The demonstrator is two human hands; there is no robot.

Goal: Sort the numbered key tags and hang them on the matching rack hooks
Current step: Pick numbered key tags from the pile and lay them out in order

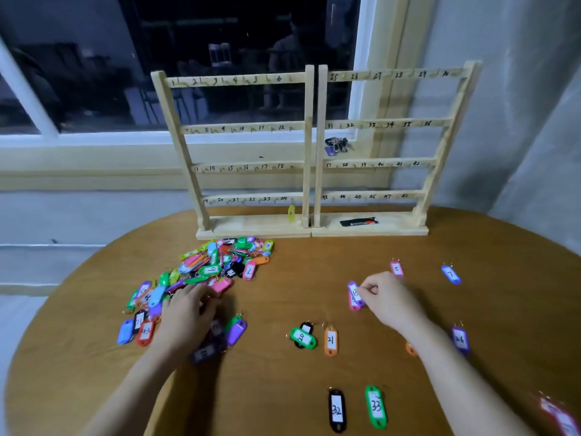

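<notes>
Currently right hand (382, 297) pinches a purple tag (355, 293). Left hand (188, 313) lies flat, fingers straight, on the tag pile (217, 265). Black packet (358, 221) sits on the rack base (371, 229).

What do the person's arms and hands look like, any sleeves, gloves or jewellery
Both forearms are bare as far as the picture shows, with no sleeves in view. The left hand and right hand wear no gloves, and no rings, watch or bracelets can be seen.
</notes>
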